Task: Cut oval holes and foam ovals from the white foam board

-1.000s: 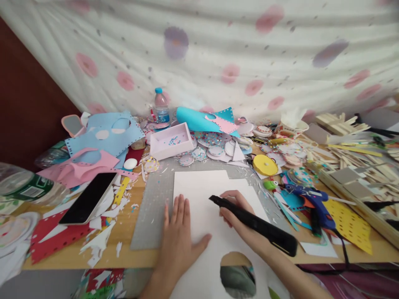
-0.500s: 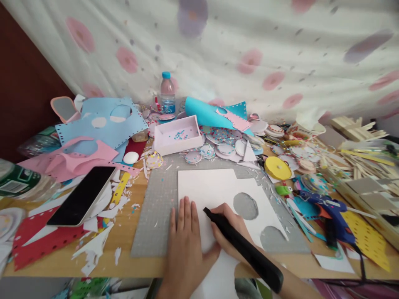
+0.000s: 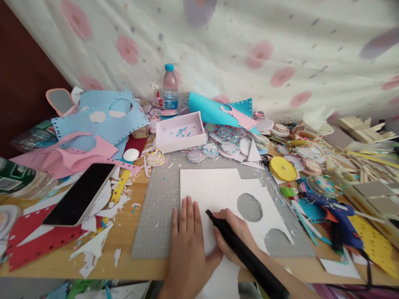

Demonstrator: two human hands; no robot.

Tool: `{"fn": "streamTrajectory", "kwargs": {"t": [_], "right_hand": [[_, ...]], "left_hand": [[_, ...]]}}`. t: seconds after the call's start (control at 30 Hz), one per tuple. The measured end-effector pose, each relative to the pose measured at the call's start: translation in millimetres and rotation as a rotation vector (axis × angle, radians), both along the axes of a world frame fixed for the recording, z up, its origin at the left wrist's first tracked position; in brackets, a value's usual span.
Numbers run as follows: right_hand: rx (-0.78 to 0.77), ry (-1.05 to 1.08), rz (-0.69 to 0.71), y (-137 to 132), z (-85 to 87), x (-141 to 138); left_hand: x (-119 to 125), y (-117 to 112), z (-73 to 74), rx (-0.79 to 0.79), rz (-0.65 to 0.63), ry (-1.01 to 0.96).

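Note:
A sheet of white board (image 3: 208, 187) with rounded holes cut from its right side lies on the grey cutting mat (image 3: 152, 224). My left hand (image 3: 188, 245) rests flat on the sheet's left part, fingers stretched forward. Beside it, my right hand (image 3: 235, 236) grips a long black utility knife (image 3: 246, 255), its handle slanting back over the wrist. The knife's dark tip is at the sheet's surface, just right of my left fingertips; whether it cuts into the board I cannot tell.
A white box (image 3: 181, 137) with blue confetti stands behind the mat, near decorated discs (image 3: 230, 147) and a water bottle (image 3: 170, 89). A phone (image 3: 81, 195) lies left among paper scraps. At right are a yellow round case (image 3: 283, 168) and a blue glue gun (image 3: 339, 216).
The view has shifted slightly, moving the table objects a little in the picture. Both hands and the knife hold nearly the same place on the board.

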State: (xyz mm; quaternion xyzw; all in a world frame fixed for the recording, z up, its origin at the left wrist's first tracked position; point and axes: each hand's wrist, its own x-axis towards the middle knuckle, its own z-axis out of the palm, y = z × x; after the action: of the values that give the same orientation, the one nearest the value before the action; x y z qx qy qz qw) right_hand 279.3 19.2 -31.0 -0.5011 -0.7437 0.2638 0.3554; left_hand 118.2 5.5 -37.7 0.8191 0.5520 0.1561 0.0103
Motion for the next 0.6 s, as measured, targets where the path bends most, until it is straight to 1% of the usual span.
{"fn": "streamTrajectory", "kwargs": {"t": [0.17,0.3,0.47,0.6], "right_hand": [[0.068,-0.08,0.095,2,7.5,-3],[0.112,-0.174,0.161,2,12.2,-5],[0.126,-0.141,0.203,2,16.4,1],[0.124,-0.139,0.203,-1,17.5,4]], "left_hand": [[0,-1,-0.7,-0.025,0.001,0.011],[1,-1,-1.2,-0.009,0.009,0.003],[0,-2,-0.8,-0.021,0.006,0.006],[1,-2,-0.5,-0.035,0.007,0.002]]}}
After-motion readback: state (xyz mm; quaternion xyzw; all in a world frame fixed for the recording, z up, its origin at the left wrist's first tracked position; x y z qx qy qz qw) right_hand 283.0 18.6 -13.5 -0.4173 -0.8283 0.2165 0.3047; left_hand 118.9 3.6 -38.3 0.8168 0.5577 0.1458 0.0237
